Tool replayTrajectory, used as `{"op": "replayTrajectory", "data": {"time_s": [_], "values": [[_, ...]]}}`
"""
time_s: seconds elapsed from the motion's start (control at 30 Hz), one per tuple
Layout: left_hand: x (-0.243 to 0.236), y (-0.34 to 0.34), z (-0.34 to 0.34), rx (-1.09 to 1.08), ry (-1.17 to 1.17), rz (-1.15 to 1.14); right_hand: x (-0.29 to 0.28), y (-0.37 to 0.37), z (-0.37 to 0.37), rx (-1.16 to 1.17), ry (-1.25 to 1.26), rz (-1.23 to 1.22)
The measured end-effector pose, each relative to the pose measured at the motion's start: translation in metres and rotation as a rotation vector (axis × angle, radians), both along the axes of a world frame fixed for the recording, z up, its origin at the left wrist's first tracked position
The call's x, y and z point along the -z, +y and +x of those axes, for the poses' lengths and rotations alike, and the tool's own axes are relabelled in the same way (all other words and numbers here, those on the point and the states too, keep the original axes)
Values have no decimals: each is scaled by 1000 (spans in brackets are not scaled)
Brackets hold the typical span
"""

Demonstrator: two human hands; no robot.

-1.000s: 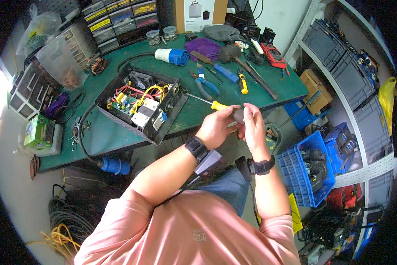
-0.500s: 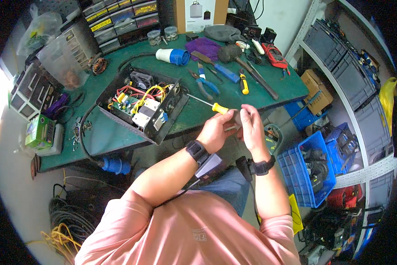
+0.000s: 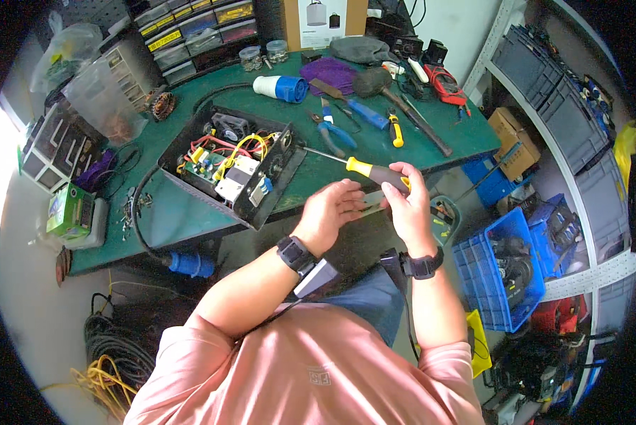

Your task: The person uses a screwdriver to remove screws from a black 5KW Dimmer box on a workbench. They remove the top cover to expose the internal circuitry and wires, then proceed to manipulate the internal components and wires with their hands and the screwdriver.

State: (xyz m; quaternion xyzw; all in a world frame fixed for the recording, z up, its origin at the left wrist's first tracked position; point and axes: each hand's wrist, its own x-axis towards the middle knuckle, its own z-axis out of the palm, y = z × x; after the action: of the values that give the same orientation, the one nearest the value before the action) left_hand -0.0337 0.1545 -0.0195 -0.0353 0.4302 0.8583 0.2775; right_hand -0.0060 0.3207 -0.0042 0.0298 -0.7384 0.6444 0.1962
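Note:
A screwdriver (image 3: pixel 379 174) with a yellow and black handle is held in my right hand (image 3: pixel 411 216), thumb and fingers closed round the rear of the handle. Its shaft points left, and the tip is at the right side of an open black metal case (image 3: pixel 199 193); whether it touches is too small to tell. Inside the case are a fan (image 3: pixel 231 127), red and yellow wires (image 3: pixel 241 161) and a white block (image 3: pixel 238 177). My left hand (image 3: pixel 323 216) is open beside the handle, fingers apart and slightly curved, holding nothing.
On the green bench (image 3: pixel 190 230) behind the screwdriver lie blue pliers (image 3: pixel 337 134), a chisel-like tool (image 3: pixel 366 115), a yellow-black tool (image 3: pixel 396 133) and a mallet (image 3: pixel 410 117). A blue-white plug (image 3: pixel 279 88) sits behind the case. Blue crates (image 3: pixel 491 273) stand right.
My left hand has come off the screwdriver handle and moved left, its fingers opening. My right hand has closed round the handle's rear. The view has shifted slightly.

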Motion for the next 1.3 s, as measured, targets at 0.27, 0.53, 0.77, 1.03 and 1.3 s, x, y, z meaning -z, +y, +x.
{"op": "replayTrajectory", "data": {"time_s": [0.27,0.53,0.77,1.03,1.3], "values": [[-11,-4,12,8,209,-168,-7,8,18,35,-98,-309],[-55,-9,42,34,632,-238,-11,-34,58,-432,-258,-831],[-78,-79,61,-263,796,-336,-33,-58,37,-379,-133,-131],[-63,-171,74,-376,608,-307,-25,-99,-54,-232,-435,-19],[-38,-196,49,-492,1098,-752,13,-110,-107,100,-160,518]]}}
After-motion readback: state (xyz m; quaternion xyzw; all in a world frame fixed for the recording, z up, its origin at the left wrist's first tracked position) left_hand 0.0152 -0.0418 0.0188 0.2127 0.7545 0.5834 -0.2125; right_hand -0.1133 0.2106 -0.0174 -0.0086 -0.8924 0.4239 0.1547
